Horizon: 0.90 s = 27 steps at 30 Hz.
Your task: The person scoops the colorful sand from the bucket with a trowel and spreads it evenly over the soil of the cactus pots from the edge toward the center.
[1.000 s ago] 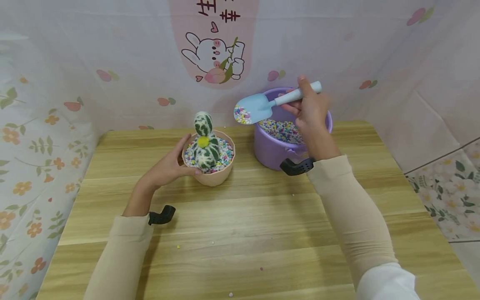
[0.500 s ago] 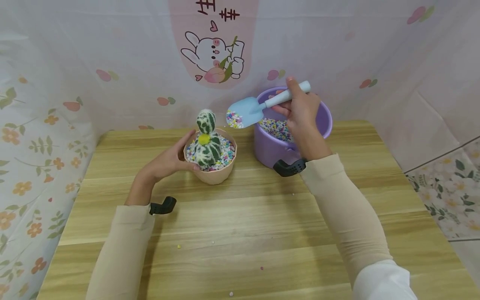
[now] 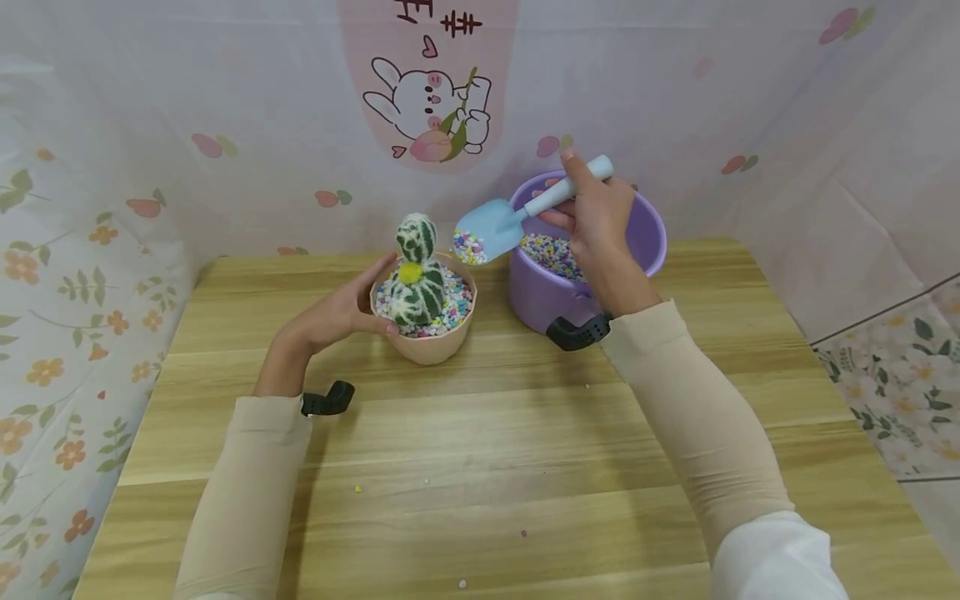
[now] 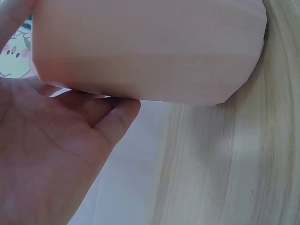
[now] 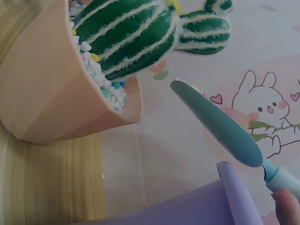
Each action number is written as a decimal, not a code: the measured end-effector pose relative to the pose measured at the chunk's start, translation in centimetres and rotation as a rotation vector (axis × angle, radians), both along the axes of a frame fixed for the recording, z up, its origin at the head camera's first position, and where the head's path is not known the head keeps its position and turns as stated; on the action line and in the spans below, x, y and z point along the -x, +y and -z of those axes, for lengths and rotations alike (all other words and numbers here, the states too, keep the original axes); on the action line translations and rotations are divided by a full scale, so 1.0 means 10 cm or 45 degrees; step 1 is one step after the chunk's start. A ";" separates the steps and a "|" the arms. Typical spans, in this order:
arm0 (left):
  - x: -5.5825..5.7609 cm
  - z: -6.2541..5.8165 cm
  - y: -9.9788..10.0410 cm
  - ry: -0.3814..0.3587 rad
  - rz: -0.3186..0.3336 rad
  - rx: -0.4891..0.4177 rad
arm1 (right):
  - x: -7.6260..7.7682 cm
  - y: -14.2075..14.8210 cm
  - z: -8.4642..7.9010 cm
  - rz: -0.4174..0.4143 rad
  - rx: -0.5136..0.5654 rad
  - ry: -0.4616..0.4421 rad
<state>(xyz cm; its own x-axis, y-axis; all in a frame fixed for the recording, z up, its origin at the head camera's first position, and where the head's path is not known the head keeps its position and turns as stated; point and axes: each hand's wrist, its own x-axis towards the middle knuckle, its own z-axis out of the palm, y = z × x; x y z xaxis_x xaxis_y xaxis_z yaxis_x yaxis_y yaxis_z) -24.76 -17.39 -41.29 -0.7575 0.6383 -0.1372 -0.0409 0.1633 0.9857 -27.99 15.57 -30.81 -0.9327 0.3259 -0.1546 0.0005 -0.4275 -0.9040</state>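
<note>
My left hand holds the side of a peach flower pot, thumb at the front and fingers round the left side and back. In the pot stands a green cactus with a yellow flower, surrounded by coloured pebbles. My right hand grips the handle of a light blue trowel. The trowel carries some pebbles at its tip, just right of the pot and above the table. Beneath the right hand is a purple bucket with more coloured pebbles inside.
The wooden table bears a few stray pebbles towards its front. A white cloth with a rabbit print hangs right behind the pot and bucket. Floral cloth borders the table on the left.
My right hand has moved the loaded trowel left and slightly down, from over the bucket towards the pot. The left hand and pot have shifted slightly right.
</note>
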 end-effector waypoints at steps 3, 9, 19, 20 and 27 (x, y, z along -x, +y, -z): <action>0.01 -0.02 0.00 -0.009 0.007 -0.008 | 0.00 -0.01 -0.01 -0.013 -0.035 0.000; 0.03 -0.03 0.00 -0.014 0.027 -0.017 | -0.01 -0.06 -0.02 -0.040 -0.098 0.002; 0.06 -0.02 0.00 -0.016 0.053 -0.031 | 0.01 -0.13 -0.01 -0.083 -0.192 -0.009; 0.07 -0.02 0.00 -0.015 0.055 -0.032 | 0.01 -0.13 -0.01 -0.086 -0.202 -0.011; 0.07 -0.01 -0.02 -0.018 0.054 -0.035 | 0.01 -0.18 -0.01 -0.113 -0.280 -0.009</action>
<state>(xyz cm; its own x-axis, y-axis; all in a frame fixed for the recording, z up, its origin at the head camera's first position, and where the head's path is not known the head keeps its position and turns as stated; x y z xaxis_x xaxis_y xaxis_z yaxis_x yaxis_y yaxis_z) -25.48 -17.56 -41.14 -0.7277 0.6735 -0.1296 -0.0484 0.1380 0.9892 -28.08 13.79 -30.67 -0.9582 0.2696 -0.0955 0.0357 -0.2183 -0.9752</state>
